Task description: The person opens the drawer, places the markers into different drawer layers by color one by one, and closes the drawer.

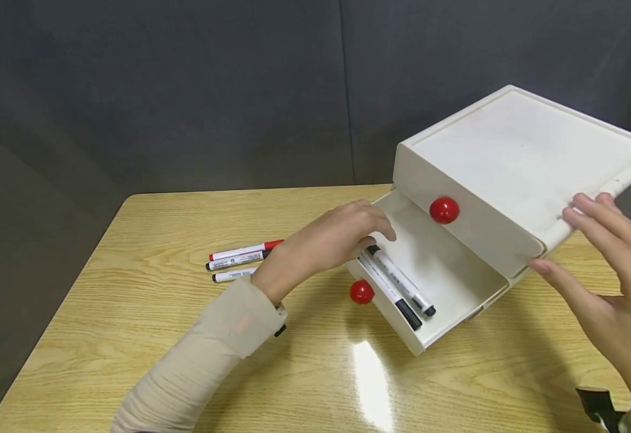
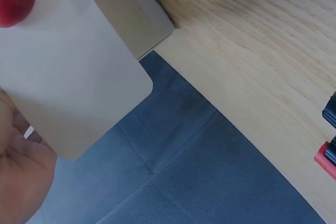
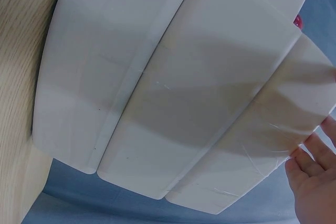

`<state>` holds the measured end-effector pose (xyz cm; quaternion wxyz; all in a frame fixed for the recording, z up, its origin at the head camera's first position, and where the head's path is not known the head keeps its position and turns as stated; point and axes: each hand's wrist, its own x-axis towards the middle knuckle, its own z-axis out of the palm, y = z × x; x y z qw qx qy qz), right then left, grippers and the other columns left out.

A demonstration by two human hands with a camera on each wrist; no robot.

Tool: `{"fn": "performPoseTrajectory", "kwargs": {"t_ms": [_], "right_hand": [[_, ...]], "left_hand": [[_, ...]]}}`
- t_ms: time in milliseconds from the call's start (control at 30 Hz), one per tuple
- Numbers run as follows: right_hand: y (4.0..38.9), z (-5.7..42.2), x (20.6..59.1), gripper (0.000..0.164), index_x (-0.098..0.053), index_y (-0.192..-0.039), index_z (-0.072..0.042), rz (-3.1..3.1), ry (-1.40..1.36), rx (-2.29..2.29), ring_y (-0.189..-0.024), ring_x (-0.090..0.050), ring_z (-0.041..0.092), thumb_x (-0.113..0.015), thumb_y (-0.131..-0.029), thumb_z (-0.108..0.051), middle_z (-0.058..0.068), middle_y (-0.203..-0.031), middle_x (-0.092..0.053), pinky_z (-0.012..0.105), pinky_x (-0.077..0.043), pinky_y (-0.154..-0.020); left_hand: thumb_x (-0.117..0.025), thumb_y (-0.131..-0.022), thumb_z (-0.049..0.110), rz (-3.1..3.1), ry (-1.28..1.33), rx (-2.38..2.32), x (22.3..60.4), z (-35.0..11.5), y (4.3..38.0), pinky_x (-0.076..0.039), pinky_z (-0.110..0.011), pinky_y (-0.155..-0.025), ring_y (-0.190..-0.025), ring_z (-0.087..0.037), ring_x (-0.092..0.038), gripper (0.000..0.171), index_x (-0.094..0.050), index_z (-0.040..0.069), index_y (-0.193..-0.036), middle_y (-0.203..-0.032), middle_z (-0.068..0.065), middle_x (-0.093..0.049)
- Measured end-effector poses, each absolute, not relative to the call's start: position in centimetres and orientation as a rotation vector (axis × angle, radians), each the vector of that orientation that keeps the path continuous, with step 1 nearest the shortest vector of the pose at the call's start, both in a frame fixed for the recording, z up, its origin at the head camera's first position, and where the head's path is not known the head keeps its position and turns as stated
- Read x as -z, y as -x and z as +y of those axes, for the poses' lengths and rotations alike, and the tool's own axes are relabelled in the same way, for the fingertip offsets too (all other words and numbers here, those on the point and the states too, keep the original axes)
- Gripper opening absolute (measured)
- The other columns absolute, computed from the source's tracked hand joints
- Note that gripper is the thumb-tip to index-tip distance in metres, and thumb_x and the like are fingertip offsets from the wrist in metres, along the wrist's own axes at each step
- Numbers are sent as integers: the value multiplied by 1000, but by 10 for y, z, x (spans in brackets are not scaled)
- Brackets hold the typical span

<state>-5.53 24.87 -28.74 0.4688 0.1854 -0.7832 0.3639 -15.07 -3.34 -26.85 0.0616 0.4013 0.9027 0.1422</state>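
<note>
A white drawer box [image 1: 526, 162] with red round knobs stands on the table, its lower drawer [image 1: 456, 264] pulled out. Inside that drawer lie two whiteboard markers [image 1: 402, 279] side by side along its front panel [image 2: 73, 72]. My left hand [image 1: 342, 234] hovers over the drawer's far end, thumb and index finger apart above the markers' upper ends. Part of this hand is hidden behind the panel in the left wrist view. My right hand [image 1: 613, 276] rests its nearly straight fingers on the box's top right edge, the thumb lower at the corner.
Several markers [image 1: 237, 258] with white barrels, one with a red cap, lie on the wood table [image 1: 131, 288] left of the drawer, partly behind the left forearm. A dark cloth partition [image 1: 213, 90] rises behind the table.
</note>
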Motion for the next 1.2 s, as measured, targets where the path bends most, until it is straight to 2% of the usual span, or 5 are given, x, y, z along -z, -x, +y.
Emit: {"fn": "performPoseTrajectory", "kwargs": {"t_ms": [200,467,700,1200], "right_hand": [[54,247,287,81,-65,-110,16,-1919,-449,-900,-133,-54,12,-65,-85,-61,21,-127,-66,30,-38,-117],[55,247,289,81,-65,-109,17,-1891,-458,-910,-132,-55,12,-66,-85,-60,21,-126,-66,31,-39,-117],[56,250,290,81,-65,-109,17,-1895,-461,-904,-132,-54,12,-66,-85,-60,22,-126,-66,32,-38,-117],[55,246,288,80,-65,-108,17,-1909,-464,-906,-133,-54,12,-65,-86,-60,19,-127,-66,31,-38,-117]], "left_hand": [[-67,-92,1,2752,-1217,-451,272,-36,150,-45,-27,-109,-124,-16,-57,31,-71,13,-121,-126,0,-69],[-67,-93,3,2787,-1265,-562,277,-41,149,-47,-25,-106,-119,-14,-61,29,-72,13,-120,-124,1,-70],[-68,-93,5,2813,-1231,-659,279,-46,146,-46,-25,-108,-121,-14,-60,31,-70,14,-122,-126,1,-69],[-69,-91,4,2888,-1285,-877,287,-71,138,-49,-27,-105,-117,-17,-64,29,-71,8,-120,-120,-3,-72]]}}
